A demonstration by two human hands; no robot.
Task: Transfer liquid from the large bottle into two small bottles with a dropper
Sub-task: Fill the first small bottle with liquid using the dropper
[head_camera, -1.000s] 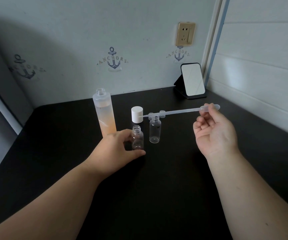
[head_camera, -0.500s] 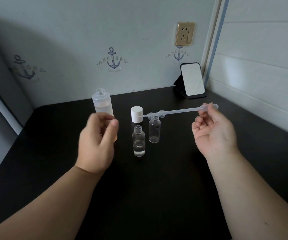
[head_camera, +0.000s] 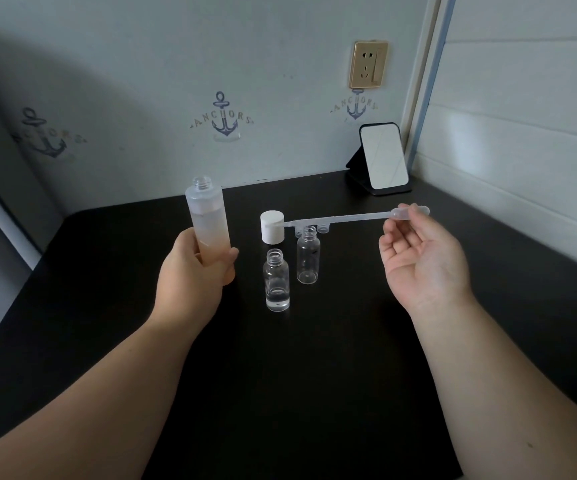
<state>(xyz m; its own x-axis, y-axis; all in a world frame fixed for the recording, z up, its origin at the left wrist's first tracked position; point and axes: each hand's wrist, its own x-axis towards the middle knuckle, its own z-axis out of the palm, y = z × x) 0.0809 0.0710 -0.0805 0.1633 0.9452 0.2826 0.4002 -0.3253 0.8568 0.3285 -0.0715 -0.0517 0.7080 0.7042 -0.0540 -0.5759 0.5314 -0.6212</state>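
Left hand (head_camera: 193,275) gripping big bottle (head_camera: 208,223) low down, holding it straight up, top off, some liquid sitting inside. White cap (head_camera: 272,226) standing on black table (head_camera: 315,375) just right of it. Near small bottle (head_camera: 276,280) standing open, little clear liquid sitting at bottom. Far small bottle (head_camera: 308,254) standing just beside it, looking empty. Right hand (head_camera: 422,258) pinching dropper (head_camera: 346,218) by bulb, tip pointing left over cap. Mirror (head_camera: 383,157) leaning in far corner.

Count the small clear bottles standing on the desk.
2: the near small bottle holds a little liquid; the far small bottle stands just behind it, beside the white cap.
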